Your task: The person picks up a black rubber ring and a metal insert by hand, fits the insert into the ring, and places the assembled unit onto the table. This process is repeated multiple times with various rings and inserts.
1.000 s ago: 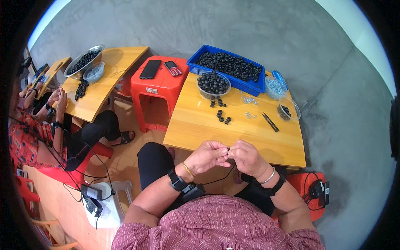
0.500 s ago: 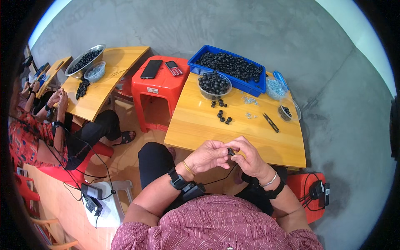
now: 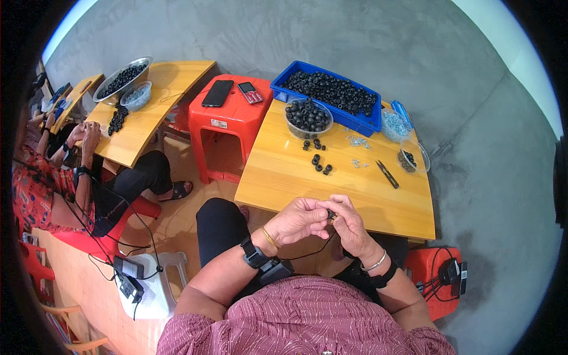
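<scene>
From table (image 3: 278,171) centre: tray (image 3: 355,125) at twelve o'clock; bowl (image 3: 310,135), containing parts (image 3: 309,115), at eleven; hand tool (image 3: 388,175) at three; adjacent stool (image 3: 236,115) at ten.

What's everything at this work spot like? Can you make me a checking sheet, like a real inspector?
Surface: yellow wooden table, loose black parts and small silvery bits scattered on it.
Job's things: blue tray and clear bowl, both with many black parts inside; slim black tool lying flat.
Clutter: black phone and red keypad phone on the red stool beside the table.
Hands: left hand and right hand pinch a small dark piece together, partly hidden.
Cables: thin dark cable below the hands.
Surroundings: grey wall; another person seated at the left.
</scene>
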`<action>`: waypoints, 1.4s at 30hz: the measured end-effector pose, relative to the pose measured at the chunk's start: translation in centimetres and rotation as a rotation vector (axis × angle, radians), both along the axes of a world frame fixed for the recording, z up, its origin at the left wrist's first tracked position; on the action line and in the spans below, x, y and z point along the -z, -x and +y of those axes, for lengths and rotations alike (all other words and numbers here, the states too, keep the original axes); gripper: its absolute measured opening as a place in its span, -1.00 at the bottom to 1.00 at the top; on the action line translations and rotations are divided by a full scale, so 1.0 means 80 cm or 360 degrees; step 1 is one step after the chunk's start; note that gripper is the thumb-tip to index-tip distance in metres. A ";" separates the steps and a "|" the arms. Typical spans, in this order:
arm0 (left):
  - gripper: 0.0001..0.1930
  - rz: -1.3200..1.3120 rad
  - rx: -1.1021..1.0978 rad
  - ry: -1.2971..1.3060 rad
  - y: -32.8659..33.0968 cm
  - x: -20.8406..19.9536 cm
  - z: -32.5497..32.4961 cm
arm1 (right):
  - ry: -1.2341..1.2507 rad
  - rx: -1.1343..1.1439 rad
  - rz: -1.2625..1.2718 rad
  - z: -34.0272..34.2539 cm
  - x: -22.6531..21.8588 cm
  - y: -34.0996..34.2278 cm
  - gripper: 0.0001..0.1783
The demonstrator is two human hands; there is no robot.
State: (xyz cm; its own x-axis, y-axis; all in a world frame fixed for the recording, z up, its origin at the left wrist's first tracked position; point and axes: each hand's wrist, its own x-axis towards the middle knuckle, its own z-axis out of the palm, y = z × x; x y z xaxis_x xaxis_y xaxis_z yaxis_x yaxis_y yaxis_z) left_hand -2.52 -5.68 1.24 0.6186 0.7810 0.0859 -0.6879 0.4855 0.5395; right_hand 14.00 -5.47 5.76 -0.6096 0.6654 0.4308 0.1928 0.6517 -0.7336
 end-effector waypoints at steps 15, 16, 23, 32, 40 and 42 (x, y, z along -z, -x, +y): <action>-0.81 0.0176 -0.0048 0.0056 -0.005 -0.007 -0.004 | -0.0280 0.0166 0.0043 0.002 0.018 0.004 -0.56; -0.81 0.0176 -0.0048 0.0055 -0.006 -0.007 -0.004 | -0.0293 0.0146 0.0057 0.003 0.019 0.005 -0.56; -0.78 0.0173 -0.0052 -0.0033 -0.012 -0.012 -0.013 | -0.0328 0.0236 0.0084 0.000 0.023 0.008 -0.58; -0.78 0.0235 -0.0105 -0.0097 -0.010 0.000 -0.010 | -0.0273 0.0207 0.0040 0.002 0.023 0.005 -0.61; -0.80 0.0388 -0.0102 -0.0099 -0.007 -0.003 -0.008 | -0.0225 0.0067 -0.0176 0.009 0.014 -0.001 -0.70; -0.80 0.0445 -0.0106 -0.0062 -0.008 -0.006 -0.007 | -0.0215 0.0067 -0.0157 0.011 0.013 -0.003 -0.69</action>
State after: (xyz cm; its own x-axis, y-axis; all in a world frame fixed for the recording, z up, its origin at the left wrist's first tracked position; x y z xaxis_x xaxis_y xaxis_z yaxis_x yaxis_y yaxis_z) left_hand -1.84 -6.25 1.74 0.5700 0.8201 -0.0502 -0.5396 0.4197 0.7299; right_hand 14.24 -4.59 4.69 -0.6262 0.6311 0.4578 0.2886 0.7331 -0.6159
